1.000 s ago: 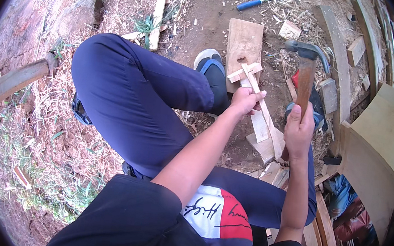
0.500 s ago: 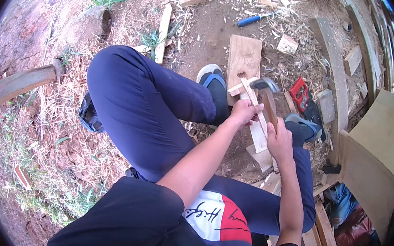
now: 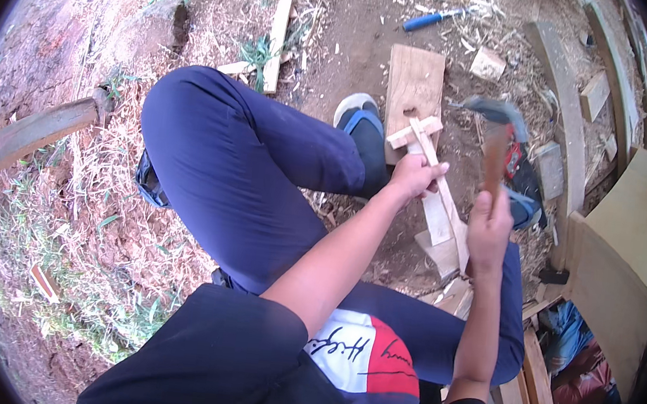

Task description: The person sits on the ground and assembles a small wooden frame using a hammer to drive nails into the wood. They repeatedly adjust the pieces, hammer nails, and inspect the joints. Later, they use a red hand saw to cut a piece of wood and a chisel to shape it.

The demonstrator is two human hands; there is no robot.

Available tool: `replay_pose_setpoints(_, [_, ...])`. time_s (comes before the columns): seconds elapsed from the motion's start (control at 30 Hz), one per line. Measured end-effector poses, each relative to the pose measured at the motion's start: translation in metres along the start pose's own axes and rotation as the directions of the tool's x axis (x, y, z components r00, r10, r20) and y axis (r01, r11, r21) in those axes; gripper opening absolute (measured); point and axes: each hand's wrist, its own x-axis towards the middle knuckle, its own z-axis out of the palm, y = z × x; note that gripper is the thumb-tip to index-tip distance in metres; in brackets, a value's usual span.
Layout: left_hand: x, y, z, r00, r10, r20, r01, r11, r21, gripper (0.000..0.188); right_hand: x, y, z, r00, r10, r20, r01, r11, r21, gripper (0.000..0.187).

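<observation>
My left hand (image 3: 418, 176) is closed around a pale wooden strip (image 3: 448, 206), which slants from the far end down toward my right wrist. At its far end a short wooden crosspiece (image 3: 401, 138) lies across it, by the lower part of a flat board (image 3: 416, 75) with a small hole. A second flat pale piece (image 3: 436, 219) shows beneath the strip. My right hand (image 3: 490, 226) grips a hammer by its brown handle (image 3: 494, 160). The blurred dark hammer head (image 3: 496, 109) is apart from the wood, to its right.
A blue-handled tool (image 3: 430, 21) lies on the ground beyond the board. Partly behind the hammer is a red-handled saw (image 3: 512, 156), close to my sandalled foot. Wood offcuts (image 3: 489, 64) and shavings are scattered about. Long planks (image 3: 558, 108) and a curved sheet (image 3: 618, 254) stand at right.
My right hand has swung the hammer up and to the right, away from the strip's far end. My left hand keeps its hold; the view has shifted slightly.
</observation>
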Motion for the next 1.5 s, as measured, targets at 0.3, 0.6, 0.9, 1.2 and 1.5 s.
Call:
replay_pose_setpoints(0.3, [-0.005, 0.009, 0.002, 0.999, -0.025, 0.02, 0.025, 0.999, -0.033, 0.022, -0.013, 0.029, 0.018, 0.983, 0.056, 0.178, -0.03, 0.989, -0.146, 0.033])
replay_pose_setpoints(0.6, [-0.003, 0.004, 0.003, 0.999, -0.031, -0.018, 0.031, 0.999, -0.02, 0.025, -0.027, 0.022, 0.036, 0.975, 0.109, 0.193, -0.063, 0.971, -0.231, 0.031])
replay_pose_setpoints(0.9, [-0.003, 0.004, 0.006, 0.998, 0.012, -0.057, -0.016, 0.998, -0.064, 0.029, -0.028, 0.01, 0.049, 0.982, 0.131, 0.133, -0.097, 0.966, -0.239, 0.029])
replay_pose_setpoints(1.2, [-0.003, 0.005, 0.006, 0.999, -0.02, -0.045, 0.021, 1.0, 0.007, 0.025, -0.034, 0.006, 0.051, 0.999, 0.028, -0.031, -0.034, 0.976, -0.213, 0.025])
replay_pose_setpoints(1.5, [-0.004, 0.002, 0.006, 1.0, 0.012, -0.012, -0.013, 0.997, -0.08, 0.024, -0.033, 0.002, 0.054, 0.995, 0.095, -0.022, -0.098, 0.975, -0.2, 0.028])
